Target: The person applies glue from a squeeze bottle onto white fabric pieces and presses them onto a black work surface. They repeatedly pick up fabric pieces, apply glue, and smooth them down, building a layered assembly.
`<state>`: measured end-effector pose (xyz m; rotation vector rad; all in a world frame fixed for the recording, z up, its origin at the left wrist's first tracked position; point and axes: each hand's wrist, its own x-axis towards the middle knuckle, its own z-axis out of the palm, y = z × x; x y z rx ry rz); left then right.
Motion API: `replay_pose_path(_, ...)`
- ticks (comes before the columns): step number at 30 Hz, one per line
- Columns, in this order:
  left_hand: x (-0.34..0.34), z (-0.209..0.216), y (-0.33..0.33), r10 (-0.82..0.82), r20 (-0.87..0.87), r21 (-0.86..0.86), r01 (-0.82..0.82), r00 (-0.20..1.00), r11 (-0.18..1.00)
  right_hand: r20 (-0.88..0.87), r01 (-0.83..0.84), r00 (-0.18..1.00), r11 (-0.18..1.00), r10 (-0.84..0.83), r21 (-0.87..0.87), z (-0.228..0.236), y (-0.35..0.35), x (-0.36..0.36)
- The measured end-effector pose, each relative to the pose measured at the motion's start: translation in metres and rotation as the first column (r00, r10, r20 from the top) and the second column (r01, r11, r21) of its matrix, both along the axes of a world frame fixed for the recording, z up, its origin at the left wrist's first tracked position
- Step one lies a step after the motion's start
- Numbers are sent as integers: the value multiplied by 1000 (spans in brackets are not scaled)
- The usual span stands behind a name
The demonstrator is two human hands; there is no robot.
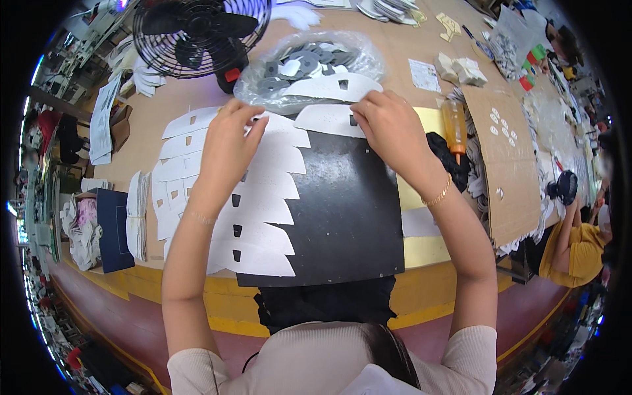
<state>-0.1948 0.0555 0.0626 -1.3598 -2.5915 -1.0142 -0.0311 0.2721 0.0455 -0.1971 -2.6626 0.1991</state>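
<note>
In front of me lies a black board (pixel 352 197). Overlapping white flat cut pieces (pixel 270 204), each with a small cutout, fan down its left side. My right hand (pixel 395 125) has its fingertips closed at the right end of another white cut piece (pixel 322 118) along the board's far edge. My left hand (pixel 230 135) is above the far end of the fanned row, its thumb and forefinger a little apart with nothing visible between them. Just beyond, a similar white piece (pixel 319 87) rests against a clear plastic bag (pixel 365 52) of grey and white small parts (pixel 289 69).
A black fan (pixel 197 29) stands at the far left. More white pieces (pixel 174 164) lie left of the board, beside a bundled stack (pixel 137 214). At right are an orange-tipped bottle (pixel 455 128), a cardboard sheet (pixel 503 191) and a person in a yellow top (pixel 576 250).
</note>
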Motion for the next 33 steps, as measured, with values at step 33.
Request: replay_pose_path(33, 10, -11, 48, -314, 131, 289, 267, 940, 919, 48, 68, 997, 923, -53, -378, -7, 81, -132)
